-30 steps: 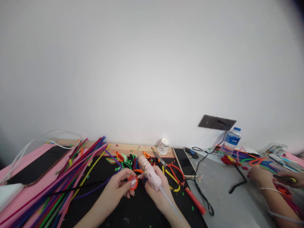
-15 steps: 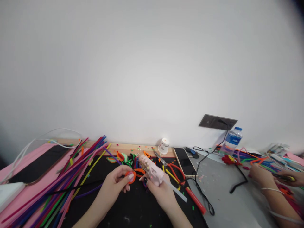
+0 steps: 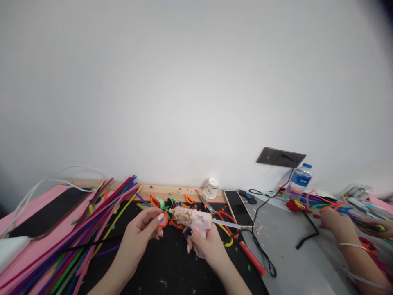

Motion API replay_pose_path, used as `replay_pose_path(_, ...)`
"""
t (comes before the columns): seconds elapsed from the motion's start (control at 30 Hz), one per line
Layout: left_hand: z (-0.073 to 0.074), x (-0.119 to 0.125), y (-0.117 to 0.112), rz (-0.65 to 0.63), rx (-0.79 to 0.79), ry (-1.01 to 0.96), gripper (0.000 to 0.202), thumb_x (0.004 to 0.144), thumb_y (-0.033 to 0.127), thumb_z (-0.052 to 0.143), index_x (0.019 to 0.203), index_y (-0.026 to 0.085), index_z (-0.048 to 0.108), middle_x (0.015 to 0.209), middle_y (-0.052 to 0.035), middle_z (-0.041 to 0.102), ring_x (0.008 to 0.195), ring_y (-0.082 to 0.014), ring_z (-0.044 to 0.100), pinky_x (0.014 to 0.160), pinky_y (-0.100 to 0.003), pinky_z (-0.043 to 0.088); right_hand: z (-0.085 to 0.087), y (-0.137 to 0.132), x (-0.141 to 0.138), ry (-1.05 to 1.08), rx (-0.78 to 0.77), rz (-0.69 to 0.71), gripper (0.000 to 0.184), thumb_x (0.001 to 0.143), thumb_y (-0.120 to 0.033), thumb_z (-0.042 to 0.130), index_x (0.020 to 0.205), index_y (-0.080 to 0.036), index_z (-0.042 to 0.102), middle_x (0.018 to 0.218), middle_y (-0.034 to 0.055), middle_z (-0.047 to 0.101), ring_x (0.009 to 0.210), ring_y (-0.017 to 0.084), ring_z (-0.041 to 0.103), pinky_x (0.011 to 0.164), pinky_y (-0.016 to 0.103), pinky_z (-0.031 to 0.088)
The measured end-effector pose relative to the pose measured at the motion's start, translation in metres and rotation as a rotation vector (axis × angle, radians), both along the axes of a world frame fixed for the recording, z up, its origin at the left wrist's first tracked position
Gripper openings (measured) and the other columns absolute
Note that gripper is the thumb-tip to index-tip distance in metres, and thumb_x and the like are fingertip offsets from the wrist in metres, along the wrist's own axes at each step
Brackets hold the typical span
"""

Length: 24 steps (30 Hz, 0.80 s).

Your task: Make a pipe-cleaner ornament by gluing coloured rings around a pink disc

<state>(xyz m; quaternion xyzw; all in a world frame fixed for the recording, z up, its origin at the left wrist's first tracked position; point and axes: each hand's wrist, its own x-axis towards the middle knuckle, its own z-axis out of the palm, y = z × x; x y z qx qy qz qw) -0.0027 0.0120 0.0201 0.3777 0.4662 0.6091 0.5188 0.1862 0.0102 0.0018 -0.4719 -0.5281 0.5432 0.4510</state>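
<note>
Between the thumb and fingers of my left hand is pinched an orange fuzzy pipe-cleaner piece, bent into a small rounded shape. My right hand grips a pale pink hot glue gun by its handle. The gun lies nearly level, its nozzle pointing left and close to the orange piece; I cannot tell whether they touch. A clear glue stick pokes out of its rear. Behind the nozzle lies a pile of green, orange and black pipe-cleaner pieces, partly hidden by the gun.
Long pipe cleaners spread over the left side. Scissors, a phone, a paper cup and a red stick-like tool lie to the right. A black cable runs to the wall socket. Another person's hands work at far right.
My right hand has turned the glue gun from a slant to nearly level, bringing its nozzle left and down. My left hand has shifted slightly left with the orange piece.
</note>
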Motion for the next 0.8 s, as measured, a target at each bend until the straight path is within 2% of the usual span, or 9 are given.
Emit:
replay_pose_path(0.23,-0.0009,-0.002,-0.0001,-0.008,0.014,-0.042,0.028,0.06,0.033,0.08,0.078,0.019,0.065,0.057,0.0055,0.064,0.044,-0.0101,0.054,0.044,-0.02,0.042,-0.0004,0.0002,0.0006,-0.003,-0.042,0.031,0.031,0.07,-0.043,0.07,0.073,-0.018,0.053,0.042,-0.0051,0.056,0.03,0.006,0.037,0.032,0.017,0.022)
replay_pose_path(0.5,0.0026,-0.0013,-0.002,-0.015,0.029,-0.027,0.027,0.061,0.035,0.08,0.076,0.018,0.064,0.055,0.0059,0.062,0.043,-0.0099,0.053,0.044,-0.021,0.041,-0.0021,-0.0023,0.0014,-0.01,-0.028,0.047,0.035,0.072,-0.048,0.066,0.062,-0.017,0.053,0.043,-0.0035,0.054,0.032,0.005,0.037,0.034,0.018,0.024)
replay_pose_path(0.67,0.001,-0.0011,-0.0006,-0.014,0.032,-0.015,0.027,0.062,0.034,0.079,0.078,0.018,0.064,0.056,0.0056,0.063,0.044,-0.0105,0.053,0.044,-0.021,0.041,-0.0075,-0.0002,0.0022,-0.005,-0.034,0.061,0.04,0.071,-0.053,0.066,0.061,-0.016,0.054,0.042,-0.0034,0.053,0.032,0.005,0.037,0.033,0.017,0.023)
replay_pose_path(0.8,-0.0006,-0.0011,-0.0002,-0.025,0.042,-0.015,0.026,0.064,0.034,0.078,0.078,0.018,0.064,0.057,0.0052,0.063,0.044,-0.0106,0.053,0.044,-0.021,0.041,-0.0052,-0.0011,0.0012,0.004,-0.035,0.064,0.039,0.072,-0.054,0.067,0.066,-0.016,0.056,0.042,-0.0048,0.053,0.031,0.005,0.036,0.032,0.016,0.022)
